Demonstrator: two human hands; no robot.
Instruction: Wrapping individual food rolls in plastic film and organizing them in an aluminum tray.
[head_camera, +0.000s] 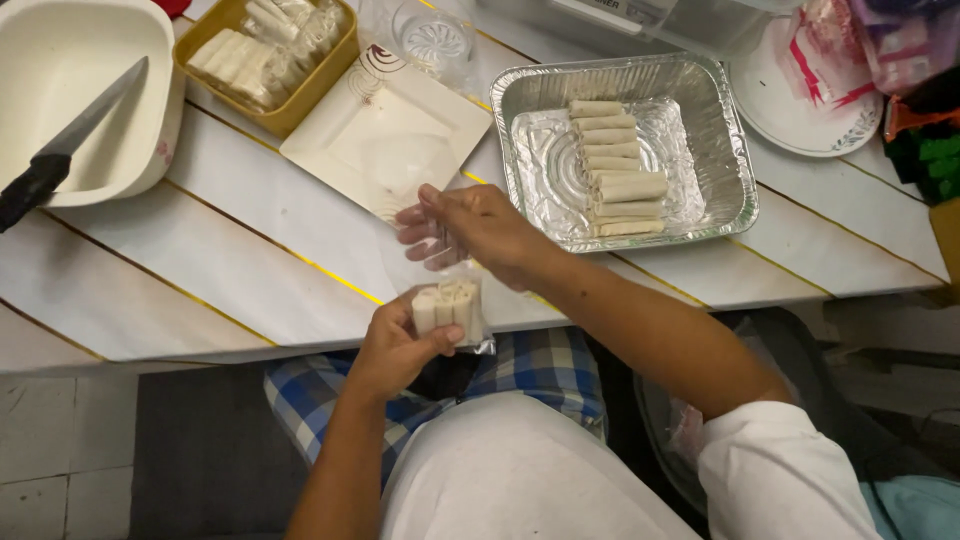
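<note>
My left hand (393, 350) grips the bottom of a clear plastic bag (452, 285) holding several pale rolled wraps (447, 306), just off the table's front edge. My right hand (470, 228) pinches the bag's open top above it, fingers inside the plastic. Behind my right hand a foil tray (525, 95) holds a stacked row of the same rolls (614, 165).
A square cream plate (385, 130) lies left of the foil tray. At the back left a yellow tray (300, 95) holds wrapped rolls. A white basin (60, 110) carries a black-handled knife (70, 135). A clear glass (432, 38), a round plate (790, 110) and packets stand at the back.
</note>
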